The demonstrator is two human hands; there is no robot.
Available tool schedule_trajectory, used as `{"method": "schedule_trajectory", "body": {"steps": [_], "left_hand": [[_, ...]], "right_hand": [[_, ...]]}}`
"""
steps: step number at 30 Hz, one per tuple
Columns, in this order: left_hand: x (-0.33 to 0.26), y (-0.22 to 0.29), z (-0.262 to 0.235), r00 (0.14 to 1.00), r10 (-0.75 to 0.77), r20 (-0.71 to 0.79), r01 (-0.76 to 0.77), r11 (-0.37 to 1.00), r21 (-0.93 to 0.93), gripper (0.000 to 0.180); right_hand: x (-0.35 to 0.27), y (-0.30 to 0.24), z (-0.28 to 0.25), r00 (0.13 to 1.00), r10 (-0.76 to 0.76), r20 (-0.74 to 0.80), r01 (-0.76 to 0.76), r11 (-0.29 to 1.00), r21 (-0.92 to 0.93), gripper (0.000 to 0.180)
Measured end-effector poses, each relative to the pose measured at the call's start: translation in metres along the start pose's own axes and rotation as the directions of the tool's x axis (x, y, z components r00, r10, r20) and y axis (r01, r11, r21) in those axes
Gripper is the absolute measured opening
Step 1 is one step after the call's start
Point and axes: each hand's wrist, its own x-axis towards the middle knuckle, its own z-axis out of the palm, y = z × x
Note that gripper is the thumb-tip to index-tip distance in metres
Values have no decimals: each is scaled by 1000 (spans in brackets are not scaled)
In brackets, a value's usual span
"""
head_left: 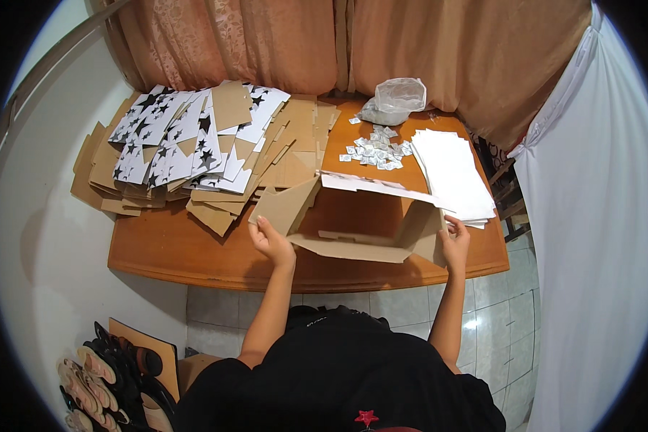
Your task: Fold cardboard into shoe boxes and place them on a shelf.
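A brown cardboard box [360, 250], opened out into a four-sided frame, is held over the near part of the wooden table. Through its middle the tabletop shows. Its far side has a white printed outer face along the edge. My left hand [272, 241] grips the box's left flap, thumb on top. On the opposite side my right hand [455, 243] is closed on the right flap, near the corner. Just beyond the right hand lies a stack of white paper sheets [453, 173].
Flattened cardboard boxes [288, 162], some white with black stars [173, 137], are heaped on the table's left. Small clear packets [378, 150] lie scattered before a plastic bag [396, 101] at the back. Shoes [97, 381] sit on the floor at lower left; a white curtain [583, 216] hangs at right.
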Motion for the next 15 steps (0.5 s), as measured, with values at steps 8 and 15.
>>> {"method": "schedule_trajectory", "body": {"steps": [8,15], "left_hand": [[-27,-12,-42,986,-24,165,-19,967,255,58],[-17,-33,-50,947,-42,318,-215,652,727,34]], "right_hand": [[18,26,-7,929,182,323,-106,965,-240,32],[44,53,-3,922,240,304,-153,946,-284,35]]}}
